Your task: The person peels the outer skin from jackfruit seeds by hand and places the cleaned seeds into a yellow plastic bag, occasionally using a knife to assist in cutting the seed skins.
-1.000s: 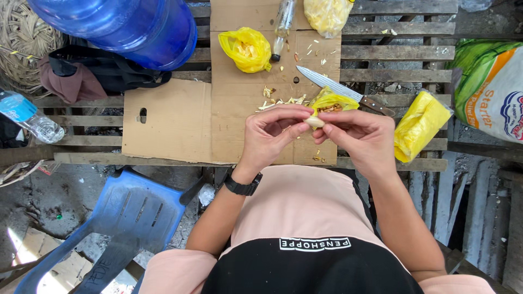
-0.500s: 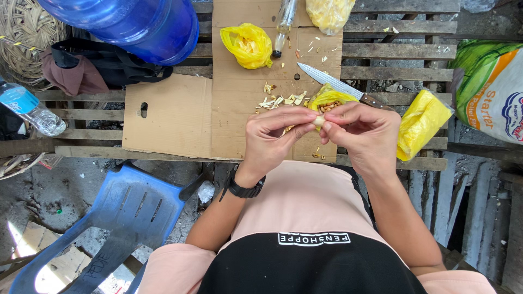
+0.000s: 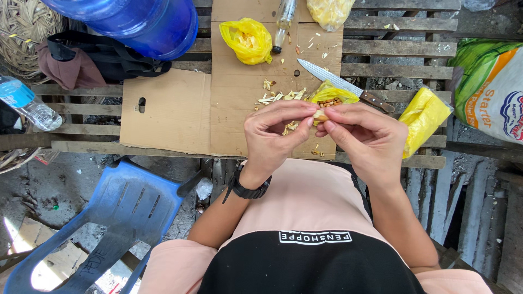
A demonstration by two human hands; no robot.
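Both hands meet over cardboard sheet [image 3: 180,114] on slatted counter [image 3: 392,49]: left hand [image 3: 275,133] & right hand [image 3: 362,136] each w/ fingertip grip pinched shut on small pale clove [image 3: 320,115]; knife [image 3: 343,85] just beyond, yellow bag [image 3: 248,39] farther off

Outdoor makeshift workspace, slatted wooden bench [image 3: 392,48], dirt ground [image 3: 32,190]
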